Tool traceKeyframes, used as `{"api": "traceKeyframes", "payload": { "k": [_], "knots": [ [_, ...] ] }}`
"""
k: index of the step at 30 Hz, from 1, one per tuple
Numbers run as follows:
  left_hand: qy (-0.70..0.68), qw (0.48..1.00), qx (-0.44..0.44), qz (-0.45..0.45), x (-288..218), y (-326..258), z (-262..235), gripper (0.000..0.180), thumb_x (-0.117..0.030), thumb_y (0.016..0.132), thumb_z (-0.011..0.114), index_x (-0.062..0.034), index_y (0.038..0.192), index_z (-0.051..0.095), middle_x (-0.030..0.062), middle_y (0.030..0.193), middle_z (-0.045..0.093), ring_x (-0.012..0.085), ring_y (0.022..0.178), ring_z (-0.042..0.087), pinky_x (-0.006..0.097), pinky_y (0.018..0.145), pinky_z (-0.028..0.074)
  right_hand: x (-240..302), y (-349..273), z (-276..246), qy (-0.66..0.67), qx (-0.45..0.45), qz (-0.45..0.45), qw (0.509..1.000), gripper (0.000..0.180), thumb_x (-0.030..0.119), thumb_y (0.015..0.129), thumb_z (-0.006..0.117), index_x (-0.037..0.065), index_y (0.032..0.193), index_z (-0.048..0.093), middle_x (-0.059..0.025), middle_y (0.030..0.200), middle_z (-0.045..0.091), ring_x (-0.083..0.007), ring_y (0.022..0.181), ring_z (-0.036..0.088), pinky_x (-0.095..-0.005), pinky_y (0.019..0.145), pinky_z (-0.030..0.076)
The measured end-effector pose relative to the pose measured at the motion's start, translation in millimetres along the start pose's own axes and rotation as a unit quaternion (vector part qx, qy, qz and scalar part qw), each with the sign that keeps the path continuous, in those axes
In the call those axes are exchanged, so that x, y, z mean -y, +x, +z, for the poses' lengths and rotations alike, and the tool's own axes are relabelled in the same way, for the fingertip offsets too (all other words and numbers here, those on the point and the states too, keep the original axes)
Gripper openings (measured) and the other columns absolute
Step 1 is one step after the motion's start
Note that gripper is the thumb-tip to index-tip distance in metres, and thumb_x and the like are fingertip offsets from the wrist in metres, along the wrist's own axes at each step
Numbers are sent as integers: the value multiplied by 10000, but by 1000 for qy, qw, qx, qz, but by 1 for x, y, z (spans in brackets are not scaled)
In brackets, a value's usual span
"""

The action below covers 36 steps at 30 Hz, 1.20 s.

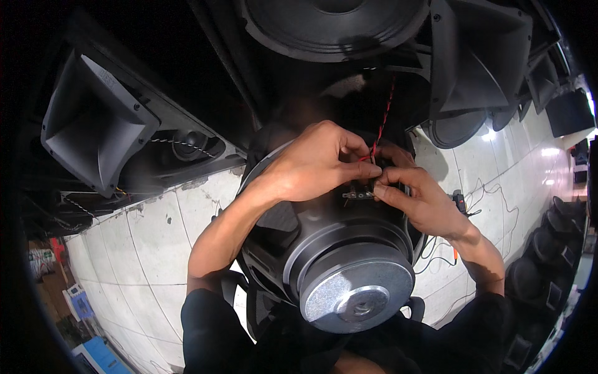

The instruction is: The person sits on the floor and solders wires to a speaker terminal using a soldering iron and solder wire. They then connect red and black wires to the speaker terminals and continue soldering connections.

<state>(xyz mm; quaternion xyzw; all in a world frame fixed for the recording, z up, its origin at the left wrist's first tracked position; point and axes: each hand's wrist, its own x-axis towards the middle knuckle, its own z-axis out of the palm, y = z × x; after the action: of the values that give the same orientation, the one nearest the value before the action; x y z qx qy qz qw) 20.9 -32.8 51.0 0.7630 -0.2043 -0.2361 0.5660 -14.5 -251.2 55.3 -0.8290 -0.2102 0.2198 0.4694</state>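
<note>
A large speaker driver point(336, 240) rests magnet side toward me, its round silver magnet point(358, 293) nearest my body. At the far side of its frame is a small metal terminal strip point(357, 196). My left hand point(317, 162) pinches a twisted red and black wire point(381, 128), which comes down from a dark speaker cabinet point(349, 93). My right hand point(411, 193) has thumb and fingertips pressed together beside the strip, touching the wire's end area. The exact wire tips are hidden between my fingers.
Horn-fitted cabinets stand on both sides, with a grey horn point(99, 118) at left and another horn point(479, 56) at right. A round cone point(336, 25) is overhead. Loose cables point(492, 206) lie on the tiled floor point(149, 249). Several dark drivers point(529, 280) line the right.
</note>
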Motion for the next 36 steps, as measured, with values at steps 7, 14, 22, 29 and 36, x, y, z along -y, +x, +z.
{"api": "traceKeyframes", "payload": {
  "k": [7, 14, 22, 29, 36],
  "knots": [
    [40, 999, 4, -10, 3, 0, 0, 184, -157, 840, 716, 11, 914, 726, 67, 705, 673, 85, 651, 590, 250, 629, 450, 5, -6, 5, 55, 5, 77, 995, 230, 189, 944, 555, -12, 879, 645, -159, 1169, 535, -273, 1173, 446, -367, 1001, 321],
    [-19, 998, 27, -50, -2, 1, 1, 196, -144, 855, 702, 43, 913, 711, 78, 686, 681, 101, 621, 612, 235, 612, 473, 3, -6, 2, 22, -2, 55, 998, 207, 187, 933, 580, 1, 898, 664, -170, 1246, 519, -303, 1245, 403, -390, 1050, 280],
    [62, 998, -32, 2, -13, -21, -4, 380, -97, 811, 733, 58, 1144, 637, 107, 744, 708, 93, 663, 631, 250, 656, 494, 0, -7, 4, -56, -74, -27, 995, 181, 167, 908, 615, -4, 911, 673, -187, 1220, 572, -329, 1232, 466, -408, 1013, 361],
    [178, 969, -168, 1, -22, -54, 8, 324, -61, 804, 715, 6, 1116, 655, 166, 855, 697, 288, 804, 678, 365, 738, 526, 29, 22, -3, -242, -157, -264, 920, 117, 87, 831, 691, 30, 932, 680, -104, 1108, 644, -316, 1118, 561, -427, 982, 418],
    [280, 920, -275, 15, -19, -70, 30, 159, -50, 749, 772, -40, 906, 752, 86, 831, 714, 224, 793, 629, 332, 749, 496, 10, 46, -7, -216, 0, -232, 948, 104, 114, 840, 652, 54, 902, 711, -97, 937, 648, -260, 1025, 560, -421, 1010, 368]
  ]
}}
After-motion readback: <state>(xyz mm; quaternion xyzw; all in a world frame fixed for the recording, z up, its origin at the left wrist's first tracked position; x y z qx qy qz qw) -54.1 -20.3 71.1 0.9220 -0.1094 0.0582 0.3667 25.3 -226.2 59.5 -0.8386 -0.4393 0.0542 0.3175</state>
